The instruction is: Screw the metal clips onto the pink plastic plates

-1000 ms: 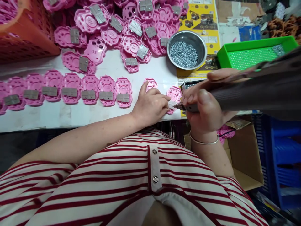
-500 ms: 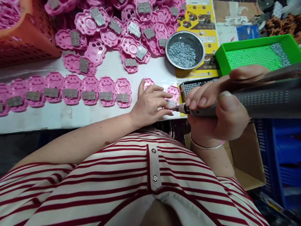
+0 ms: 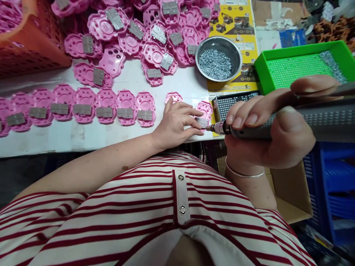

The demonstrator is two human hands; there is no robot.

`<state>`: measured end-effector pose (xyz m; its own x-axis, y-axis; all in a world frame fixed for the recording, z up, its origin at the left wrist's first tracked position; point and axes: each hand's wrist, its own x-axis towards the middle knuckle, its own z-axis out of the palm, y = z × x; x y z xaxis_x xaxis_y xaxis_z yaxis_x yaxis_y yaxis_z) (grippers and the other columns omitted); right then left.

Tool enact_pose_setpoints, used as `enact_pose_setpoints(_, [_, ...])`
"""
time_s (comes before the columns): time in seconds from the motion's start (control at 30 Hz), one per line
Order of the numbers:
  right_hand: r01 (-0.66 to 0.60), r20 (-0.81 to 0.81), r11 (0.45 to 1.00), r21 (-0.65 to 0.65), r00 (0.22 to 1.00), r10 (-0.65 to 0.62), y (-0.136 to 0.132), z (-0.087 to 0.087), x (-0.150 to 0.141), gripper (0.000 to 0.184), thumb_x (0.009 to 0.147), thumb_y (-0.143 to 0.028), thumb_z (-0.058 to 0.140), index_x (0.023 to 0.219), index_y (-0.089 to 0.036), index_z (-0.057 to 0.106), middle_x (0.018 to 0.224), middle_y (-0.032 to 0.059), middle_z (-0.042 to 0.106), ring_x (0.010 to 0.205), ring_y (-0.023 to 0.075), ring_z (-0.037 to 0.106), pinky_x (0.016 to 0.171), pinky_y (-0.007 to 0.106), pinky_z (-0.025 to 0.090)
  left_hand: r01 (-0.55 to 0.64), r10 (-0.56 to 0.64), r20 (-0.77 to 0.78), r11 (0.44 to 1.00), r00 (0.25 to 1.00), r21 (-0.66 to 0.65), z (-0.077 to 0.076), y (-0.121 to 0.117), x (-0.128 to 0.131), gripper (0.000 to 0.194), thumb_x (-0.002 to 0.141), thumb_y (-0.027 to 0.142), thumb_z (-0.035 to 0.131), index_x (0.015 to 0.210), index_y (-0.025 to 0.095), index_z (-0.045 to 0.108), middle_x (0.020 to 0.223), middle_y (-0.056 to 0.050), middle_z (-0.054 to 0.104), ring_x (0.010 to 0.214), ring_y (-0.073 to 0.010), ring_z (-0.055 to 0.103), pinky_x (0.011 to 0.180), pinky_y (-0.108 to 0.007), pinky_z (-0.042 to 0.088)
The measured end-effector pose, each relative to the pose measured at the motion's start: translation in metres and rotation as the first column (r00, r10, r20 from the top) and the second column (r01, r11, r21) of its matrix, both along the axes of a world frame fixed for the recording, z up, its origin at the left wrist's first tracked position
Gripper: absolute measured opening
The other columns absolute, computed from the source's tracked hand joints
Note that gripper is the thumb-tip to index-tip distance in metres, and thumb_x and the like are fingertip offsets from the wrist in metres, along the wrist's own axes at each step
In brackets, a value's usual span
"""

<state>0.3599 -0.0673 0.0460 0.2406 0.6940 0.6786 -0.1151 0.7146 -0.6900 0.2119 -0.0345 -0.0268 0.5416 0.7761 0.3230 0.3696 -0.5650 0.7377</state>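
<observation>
My left hand [image 3: 177, 121] lies with fingers stretched and apart, its fingertips at the left side of a pink plastic shell [image 3: 204, 107]. A grey metal plate [image 3: 202, 122] sits in the lower part of that shell. Wrapped round a grey electric screwdriver [image 3: 330, 120] is my right hand [image 3: 273, 142]. The bit points left and reaches the plate's lower edge, close to my left thumb and index finger; any screw there is too small to make out. Another pink shell [image 3: 173, 97] lies partly hidden behind my left hand.
A row of pink shells with plates [image 3: 106, 105] runs left, beneath a heap of similar ones [image 3: 156, 53]. A metal bowl [image 3: 198, 62] holds screws. Right of it stand a black perforated tray [image 3: 229, 103] and a green tray [image 3: 291, 55]. An orange basket [image 3: 36, 44] is far left.
My right hand and the screwdriver have shifted slightly right, and the bit now sits a little further right on the shell. My left hand has barely moved.
</observation>
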Motion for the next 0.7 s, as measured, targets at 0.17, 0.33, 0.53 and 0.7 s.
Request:
enact_pose_setpoints(0.17, [0.001,0.042,0.999,-0.043,0.999,0.0,-0.001,0.002,-0.001,0.011,0.084,-0.024,0.054,0.086,-0.028,0.064,0.058,-0.0057,0.041,0.047,0.0062,0.046,0.046,0.025,0.046,0.047,-0.048,0.056,0.999,0.997,0.005,0.0,0.001,-0.002,0.007,0.076,0.03,0.083,0.077,0.026,0.078,0.109,-0.001,0.076,0.109,-0.024,0.059,0.107,-0.051,0.034])
enact_pose_setpoints(0.33, [0.03,0.102,0.988,-0.152,0.995,-0.015,0.001,-0.003,-0.001,0.033,0.077,-0.049,0.07,0.101,-0.029,0.058,0.071,-0.002,0.051,0.07,0.0189,0.065,0.056,0.041,0.06,0.044,-0.044,0.049,0.999,0.998,0.015,0.001,0.0,-0.001,0.01,0.074,0.031,0.085,0.077,0.025,0.077,0.109,-0.001,0.076,0.109,-0.0237,0.059,0.107,-0.05,0.035])
enact_pose_setpoints(0.53, [0.023,0.143,0.937,-0.347,0.989,0.028,-0.002,-0.015,0.004,0.047,0.071,-0.057,0.075,0.105,-0.03,0.056,0.088,0.0012,0.056,0.095,0.0293,0.069,0.071,0.053,0.064,0.004,-0.004,-0.011,1.0,1.0,0.011,0.002,-0.003,0.0,0.011,0.071,0.032,0.086,0.075,0.027,0.077,0.109,0.002,0.076,0.111,-0.0242,0.059,0.113,-0.057,0.028])
enact_pose_setpoints(0.7, [0.008,0.089,0.939,-0.344,0.996,0.024,-0.003,-0.022,0.003,0.034,0.081,-0.06,0.063,0.085,-0.027,0.057,0.077,-0.0008,0.052,0.075,0.0191,0.066,0.06,0.04,0.058,-0.089,0.094,-0.129,0.995,0.987,0.045,0.001,0.0,-0.003,0.009,0.074,0.036,0.083,0.072,0.03,0.076,0.108,0.003,0.076,0.114,-0.0271,0.057,0.118,-0.065,0.015])
